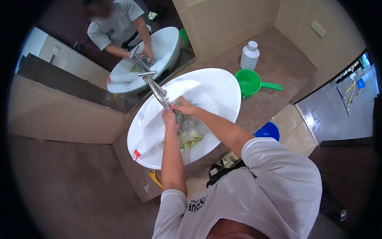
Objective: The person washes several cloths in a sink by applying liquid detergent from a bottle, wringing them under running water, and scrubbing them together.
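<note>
Under the spout of a chrome faucet [154,89], my left hand [171,120] and my right hand [185,107] hold a wet, greyish-green cloth [181,117] between them. Both hands are over a white oval vessel sink [222,86], with the fingers partly hidden by the cloth. Sudsy water lies in the bowl. A yellow-green cloth [191,139] is partly in this water, below the hands; whether it joins the held cloth cannot be told. Along the sink's left side lies a clear plastic bottle [149,147] with a red cap, partly behind my left forearm.
A green dipper [250,82] and a white ribbed bottle [250,56] stand on the brown countertop [220,58] right of the sink. A yellow-handled tool [155,178] lies by its near edge. A blue bucket [269,131] is lower right. A mirror [71,59] backs the faucet.
</note>
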A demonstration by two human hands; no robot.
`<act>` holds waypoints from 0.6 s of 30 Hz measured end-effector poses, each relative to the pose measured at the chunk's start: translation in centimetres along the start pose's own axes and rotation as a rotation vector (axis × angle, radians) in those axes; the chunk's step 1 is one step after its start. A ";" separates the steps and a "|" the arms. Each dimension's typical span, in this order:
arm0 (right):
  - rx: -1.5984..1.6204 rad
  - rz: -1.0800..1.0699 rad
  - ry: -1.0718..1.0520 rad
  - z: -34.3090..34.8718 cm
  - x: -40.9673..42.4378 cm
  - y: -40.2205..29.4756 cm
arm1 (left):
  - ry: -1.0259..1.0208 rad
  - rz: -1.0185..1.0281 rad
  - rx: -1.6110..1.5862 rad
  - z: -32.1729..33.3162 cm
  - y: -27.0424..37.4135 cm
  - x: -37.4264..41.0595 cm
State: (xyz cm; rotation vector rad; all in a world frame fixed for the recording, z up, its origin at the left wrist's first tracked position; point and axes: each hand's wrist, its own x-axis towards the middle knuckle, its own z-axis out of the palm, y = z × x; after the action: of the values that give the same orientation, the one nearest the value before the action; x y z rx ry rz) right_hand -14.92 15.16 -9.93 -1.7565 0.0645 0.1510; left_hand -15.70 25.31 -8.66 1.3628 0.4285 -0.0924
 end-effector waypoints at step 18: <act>-0.355 -0.201 -0.280 -0.6 -0.2 -1.0 | -0.322 0.259 0.347 -3.4 0.2 -1.1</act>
State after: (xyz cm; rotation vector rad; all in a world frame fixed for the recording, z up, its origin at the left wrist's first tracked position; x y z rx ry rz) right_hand -14.96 14.75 -8.78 -2.0646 -0.3607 0.2729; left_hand -17.52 28.42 -8.58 1.6986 -0.0406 -0.1756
